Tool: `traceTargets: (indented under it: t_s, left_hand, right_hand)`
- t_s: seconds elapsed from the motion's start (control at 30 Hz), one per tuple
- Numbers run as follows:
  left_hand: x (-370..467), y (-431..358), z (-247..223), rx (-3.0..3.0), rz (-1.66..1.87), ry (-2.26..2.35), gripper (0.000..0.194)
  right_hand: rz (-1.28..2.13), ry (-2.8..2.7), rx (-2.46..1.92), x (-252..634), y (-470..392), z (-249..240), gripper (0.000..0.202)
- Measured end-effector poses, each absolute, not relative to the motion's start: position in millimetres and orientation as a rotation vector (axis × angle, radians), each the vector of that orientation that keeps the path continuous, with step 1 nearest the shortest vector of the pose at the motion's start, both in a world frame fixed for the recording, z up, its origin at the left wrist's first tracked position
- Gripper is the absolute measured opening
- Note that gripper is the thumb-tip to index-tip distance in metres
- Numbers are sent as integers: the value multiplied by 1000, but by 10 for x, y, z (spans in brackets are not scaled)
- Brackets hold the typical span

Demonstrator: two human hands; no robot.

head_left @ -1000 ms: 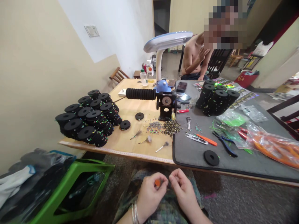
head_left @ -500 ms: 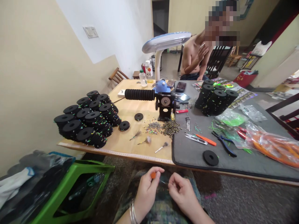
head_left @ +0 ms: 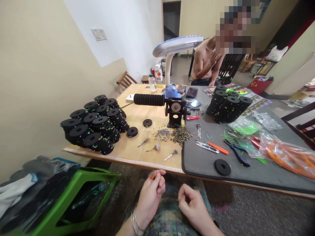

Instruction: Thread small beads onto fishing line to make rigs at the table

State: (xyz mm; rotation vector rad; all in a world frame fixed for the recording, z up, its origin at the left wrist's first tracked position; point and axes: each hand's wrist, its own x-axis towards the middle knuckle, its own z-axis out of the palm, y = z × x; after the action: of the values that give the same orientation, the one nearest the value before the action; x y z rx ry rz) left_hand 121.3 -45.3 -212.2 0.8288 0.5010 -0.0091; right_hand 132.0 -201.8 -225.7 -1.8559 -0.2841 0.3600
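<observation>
Over my lap, just in front of the table edge, my left hand (head_left: pixel 153 188) is closed in a pinch on a small orange piece (head_left: pixel 153 176); its exact kind is too small to tell. A faint clear strand seems to loop beside it. My right hand (head_left: pixel 190 200) is a little to the right, thumb and fingers pressed together; whatever it holds, perhaps a fine line, cannot be made out. Nearest on the table lie a white-handled tool with a grey bristle tip (head_left: pixel 171 155) and a black foam ring (head_left: pixel 222 167) on the grey mat (head_left: pixel 197 170).
Stacks of black foam spools (head_left: pixel 92 139) stand left, more spools (head_left: pixel 232 101) right. A winding machine (head_left: pixel 176 109) and lamp (head_left: pixel 171 90) stand mid-table, near small beads (head_left: pixel 180 135). Snips (head_left: pixel 207 147), pliers (head_left: pixel 237 153) and bagged orange tubing (head_left: pixel 287 154) lie right. A person (head_left: pixel 206 62) sits opposite.
My left hand has moved left and slightly up with the orange piece, its fingers now more curled. My right hand stays nearly in place, so the gap between the hands is wider.
</observation>
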Motion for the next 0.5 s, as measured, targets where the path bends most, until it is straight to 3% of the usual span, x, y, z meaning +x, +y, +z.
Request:
traceTargets:
  t_s: [0.3, 0.5]
  left_hand:
    - [1247, -138, -2060, 872, 120, 572, 34]
    - [1077, -194, -2168, 1283, -178, 533, 29]
  right_hand:
    - [345, -166, -1733, 1338, -2066, -2265, 11]
    - [301, -129, -1673, 1347, -2068, -2315, 20]
